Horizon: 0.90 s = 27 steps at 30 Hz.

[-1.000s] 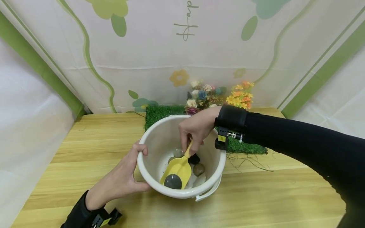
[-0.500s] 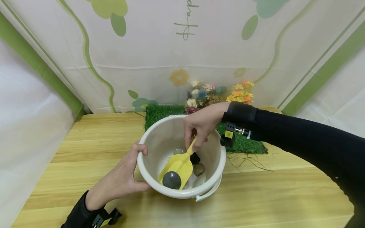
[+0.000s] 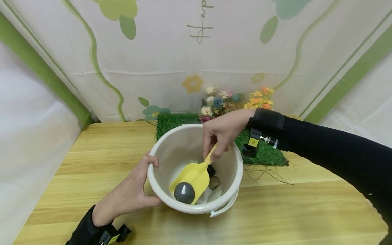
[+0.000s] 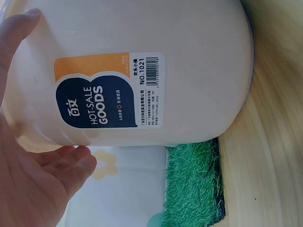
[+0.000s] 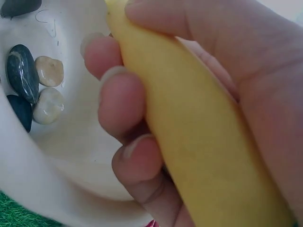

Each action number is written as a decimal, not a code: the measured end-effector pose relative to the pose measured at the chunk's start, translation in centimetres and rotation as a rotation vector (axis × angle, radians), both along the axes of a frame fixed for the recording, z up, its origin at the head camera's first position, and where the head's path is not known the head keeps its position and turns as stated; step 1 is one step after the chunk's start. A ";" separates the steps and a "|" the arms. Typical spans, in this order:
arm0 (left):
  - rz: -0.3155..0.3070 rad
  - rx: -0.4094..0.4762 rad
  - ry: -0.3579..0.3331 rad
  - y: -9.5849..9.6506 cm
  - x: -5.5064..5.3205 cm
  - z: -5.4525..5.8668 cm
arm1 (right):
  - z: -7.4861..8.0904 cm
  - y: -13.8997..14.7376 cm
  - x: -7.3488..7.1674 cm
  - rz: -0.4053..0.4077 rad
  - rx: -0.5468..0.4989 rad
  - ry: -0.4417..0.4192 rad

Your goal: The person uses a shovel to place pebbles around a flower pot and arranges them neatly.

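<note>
My right hand reaches into a white bucket and grips the handle of a yellow toy shovel. The shovel's blade slopes down toward the near left wall, with a round dark grey stone on it. Fingers wrap round the yellow handle in the right wrist view. Several more stones lie at the bottom, among them a brown stone and a black stone; the blade hides part of them. At the left, my left hand holds the bucket's rim, fingertips hooked over it.
Behind the bucket lies a green artificial turf mat, with mixed flowers and orange-yellow flowers at its back. The bucket's bail handle hangs at the near right. A printed cloth closes off the wooden table's back.
My right hand has moved right and slightly up, drawing the shovel's handle along. The blade and the dark grey stone have shifted slightly up. My left hand stays on the rim.
</note>
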<state>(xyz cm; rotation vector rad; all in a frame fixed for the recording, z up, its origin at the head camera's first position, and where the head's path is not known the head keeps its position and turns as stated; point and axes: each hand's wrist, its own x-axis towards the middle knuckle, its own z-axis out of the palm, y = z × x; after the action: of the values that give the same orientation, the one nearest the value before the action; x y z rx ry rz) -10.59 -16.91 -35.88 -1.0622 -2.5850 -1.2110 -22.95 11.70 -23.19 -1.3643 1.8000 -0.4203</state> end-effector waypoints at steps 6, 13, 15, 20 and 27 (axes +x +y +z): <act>-0.005 0.006 -0.001 0.0 0.0 0.0 | 0.2 0.4 0.0 -0.033 -0.014 -0.039; -0.002 0.005 0.002 0.0 0.0 0.0 | 0.2 0.6 0.1 -0.052 -0.004 -0.068; -0.003 0.008 0.000 0.0 0.0 -0.1 | 0.2 0.7 0.1 -0.048 -0.009 -0.067; -0.006 0.014 -0.010 0.0 0.0 0.0 | 0.3 0.9 0.0 -0.053 -0.018 -0.060; -0.006 0.008 -0.006 0.0 0.0 0.0 | 0.5 1.6 0.0 -0.062 -0.039 -0.046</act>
<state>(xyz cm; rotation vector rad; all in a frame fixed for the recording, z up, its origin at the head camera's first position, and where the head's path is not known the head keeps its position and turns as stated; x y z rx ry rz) -10.64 -16.87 -35.84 -1.0672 -2.5810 -1.2271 -22.96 13.33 -22.69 -1.3178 1.8088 -0.5184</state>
